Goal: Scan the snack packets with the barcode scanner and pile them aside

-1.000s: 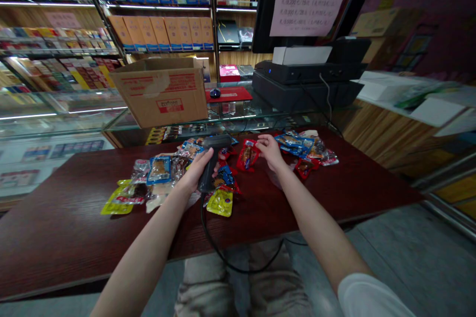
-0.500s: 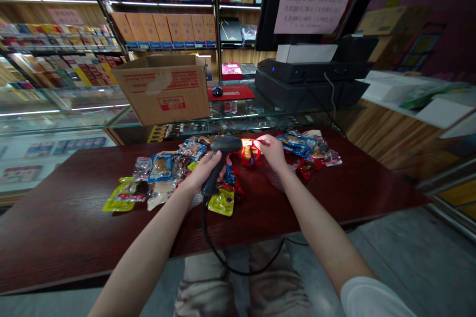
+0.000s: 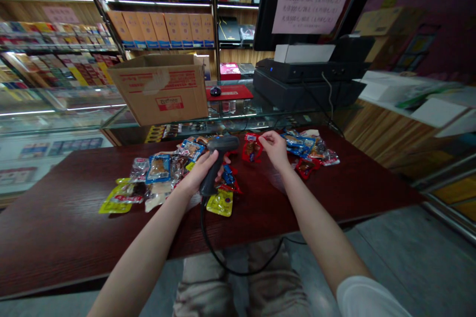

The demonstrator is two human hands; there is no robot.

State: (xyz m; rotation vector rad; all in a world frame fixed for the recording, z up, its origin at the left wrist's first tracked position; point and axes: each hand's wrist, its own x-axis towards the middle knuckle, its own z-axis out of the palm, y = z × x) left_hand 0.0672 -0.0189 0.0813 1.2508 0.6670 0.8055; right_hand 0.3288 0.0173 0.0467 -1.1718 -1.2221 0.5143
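My left hand (image 3: 204, 171) is wrapped round the grip of a black barcode scanner (image 3: 222, 144), its head pointing right. My right hand (image 3: 275, 148) pinches the edge of a small red snack packet (image 3: 252, 148) with a clear front, held just in front of the scanner. Left of and beneath the scanner spreads a pile of snack packets, among them a blue-edged packet (image 3: 158, 168), a yellow packet (image 3: 220, 202) and another yellow packet (image 3: 118, 198). Right of my right hand lies a second pile, with blue packets (image 3: 298, 143) and a red packet (image 3: 307, 167).
All this lies on a dark red-brown table (image 3: 67, 228). Behind it, an open cardboard box (image 3: 159, 91) and a black cash drawer (image 3: 297, 90) stand on a glass counter. The scanner's black cable (image 3: 223, 261) loops over the table's front edge. Stocked shelves line the back.
The bright red light that shone on the red packet is gone. Both hands keep nearly the same place and hold the same things; the view has shifted slightly.
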